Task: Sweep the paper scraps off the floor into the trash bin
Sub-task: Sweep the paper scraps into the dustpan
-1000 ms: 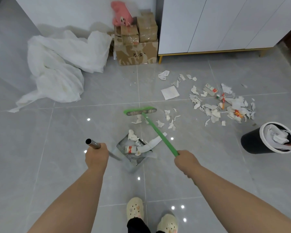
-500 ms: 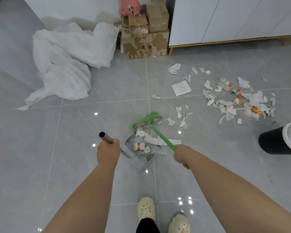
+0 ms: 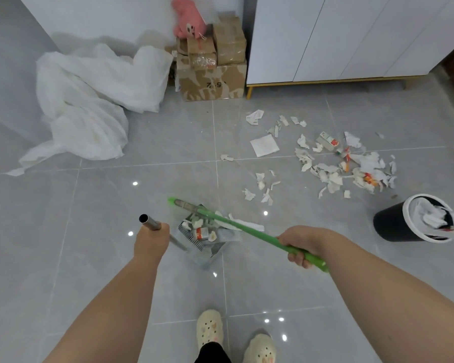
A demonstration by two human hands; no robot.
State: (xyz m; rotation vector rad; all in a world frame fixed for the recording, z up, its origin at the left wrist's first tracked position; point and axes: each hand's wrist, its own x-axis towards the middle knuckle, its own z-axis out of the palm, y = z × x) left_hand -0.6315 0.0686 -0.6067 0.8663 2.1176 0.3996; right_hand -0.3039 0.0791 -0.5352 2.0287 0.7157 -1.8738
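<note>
right hand (image 3: 303, 246) is gripping the broom (image 3: 236, 226), left hand (image 3: 152, 241) clasping the dustpan (image 3: 207, 238) pole. remaining scraps (image 3: 333, 166) are lying ahead-right, nearer the right hand, the bin (image 3: 414, 218) sitting far right.

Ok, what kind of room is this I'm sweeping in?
Most likely a room in a home, perhaps an entry or storage corner: grey tiled floor, a white cabinet on gold legs, and stacked cardboard boxes topped by a pink plush toy.

A crumpled white sheet (image 3: 89, 100) lies well beyond the left hand (image 3: 151, 241). Cardboard boxes (image 3: 211, 72) stack beside it, pink plush toy (image 3: 188, 19) on top, white cabinet (image 3: 338, 40) just right.
</note>
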